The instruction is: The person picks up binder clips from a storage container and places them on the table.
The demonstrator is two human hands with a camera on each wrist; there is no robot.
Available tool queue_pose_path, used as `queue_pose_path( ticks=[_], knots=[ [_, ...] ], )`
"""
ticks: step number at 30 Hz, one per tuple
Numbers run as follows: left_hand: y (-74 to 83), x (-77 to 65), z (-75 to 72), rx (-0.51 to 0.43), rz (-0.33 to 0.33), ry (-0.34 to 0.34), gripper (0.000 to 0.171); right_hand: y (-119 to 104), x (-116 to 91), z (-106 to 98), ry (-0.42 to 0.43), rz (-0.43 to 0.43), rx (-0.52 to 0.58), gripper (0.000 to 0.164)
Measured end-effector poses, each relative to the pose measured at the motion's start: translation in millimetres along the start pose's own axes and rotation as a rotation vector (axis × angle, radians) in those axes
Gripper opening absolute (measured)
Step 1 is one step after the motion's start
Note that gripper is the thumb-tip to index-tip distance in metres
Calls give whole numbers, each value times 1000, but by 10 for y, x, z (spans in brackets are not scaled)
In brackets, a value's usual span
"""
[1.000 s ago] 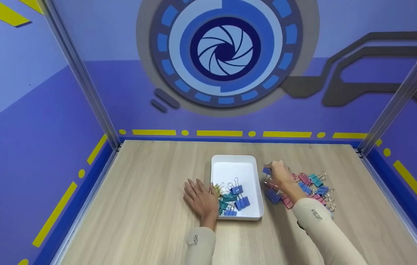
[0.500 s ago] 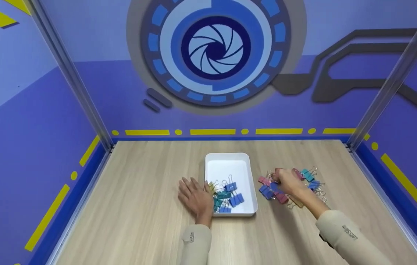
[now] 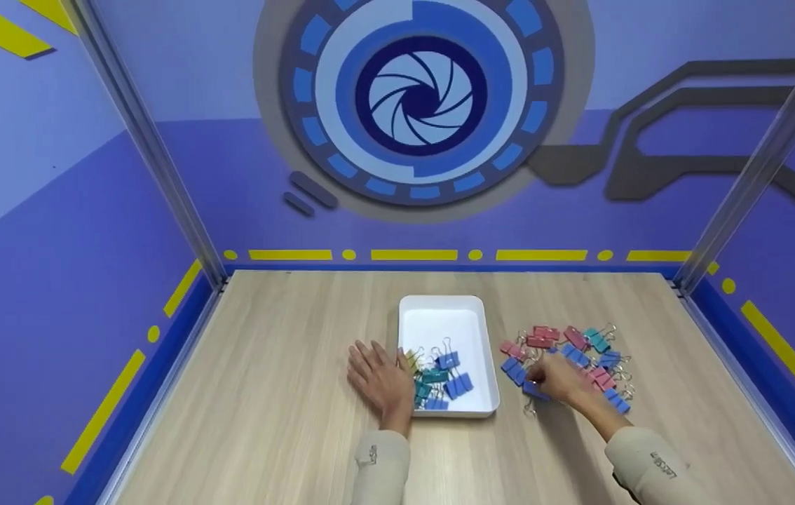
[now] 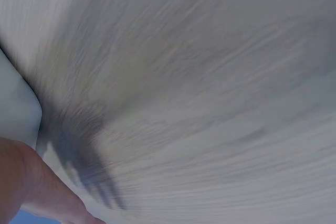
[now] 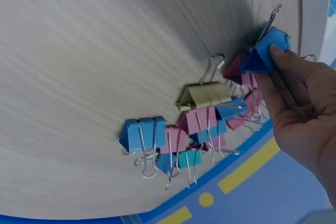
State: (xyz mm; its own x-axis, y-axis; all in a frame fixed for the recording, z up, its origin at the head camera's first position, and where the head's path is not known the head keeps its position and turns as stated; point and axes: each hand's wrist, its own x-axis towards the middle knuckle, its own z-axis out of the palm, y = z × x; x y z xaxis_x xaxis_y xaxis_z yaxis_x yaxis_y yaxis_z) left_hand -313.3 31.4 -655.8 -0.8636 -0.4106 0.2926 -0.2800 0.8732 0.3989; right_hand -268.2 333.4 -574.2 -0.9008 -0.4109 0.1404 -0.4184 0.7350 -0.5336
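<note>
At the near edge of a pile of binder clips, my right hand (image 3: 559, 379) pinches a blue binder clip (image 5: 268, 51) between thumb and fingers. One of its wire handles sticks out. My left hand (image 3: 383, 382) lies with fingers spread, touching the left side of a white tray (image 3: 439, 322). In the tray's near half are several clips, among them a yellow clip (image 3: 412, 361), a teal clip (image 3: 434, 376) and a blue clip (image 3: 458, 386). The left wrist view shows only part of the left hand (image 4: 42, 192) and a corner of the tray.
Right of the tray the pile holds red clips (image 3: 543, 336), pink clips (image 3: 602, 379), blue clips and a teal clip (image 3: 596, 340). A yellow clip (image 5: 205, 94) shows in the right wrist view. Blue panels (image 3: 229, 189) wall the wooden table (image 3: 285, 421).
My right hand has moved from the far left of the pile, across it, to its near edge, where it pinches a blue binder clip. The left hand stays at the tray. The head view shifts slightly.
</note>
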Motion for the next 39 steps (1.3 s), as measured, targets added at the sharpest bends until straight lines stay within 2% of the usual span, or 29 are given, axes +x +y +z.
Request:
queue_pose_path(
  ticks=[3,8,13,18,21,23,27,32,36,37,39],
  knots=[
    [14,-34,10,14,7,-5,64,52,-26,57,30,4,-55,23],
    [27,-45,-4,26,3,-25,63,92,-11,103,83,67,-144,18],
    [51,-25,-23,26,2,-32,64,111,54,89,96,135,-157,15],
    [77,-23,-25,34,1,-38,64,175,108,66,122,105,-208,18],
    [81,-26,-9,34,6,-25,63,175,130,39,94,135,-191,17],
    [76,-23,-6,30,7,-17,63,133,162,-5,45,172,-178,14],
    [48,-14,-15,35,-2,-30,64,-32,307,-143,-49,183,-221,12],
    [14,-10,-31,39,-16,-40,64,-319,558,-250,-73,160,-232,26],
    [-3,-1,-15,47,-12,-26,63,-549,733,-176,-111,128,-177,14],
    [-5,0,-7,52,-8,-24,63,-595,763,-131,-125,107,-165,15],
    [-14,1,13,59,-4,-19,63,-666,811,-8,-158,59,-135,27]
  ],
)
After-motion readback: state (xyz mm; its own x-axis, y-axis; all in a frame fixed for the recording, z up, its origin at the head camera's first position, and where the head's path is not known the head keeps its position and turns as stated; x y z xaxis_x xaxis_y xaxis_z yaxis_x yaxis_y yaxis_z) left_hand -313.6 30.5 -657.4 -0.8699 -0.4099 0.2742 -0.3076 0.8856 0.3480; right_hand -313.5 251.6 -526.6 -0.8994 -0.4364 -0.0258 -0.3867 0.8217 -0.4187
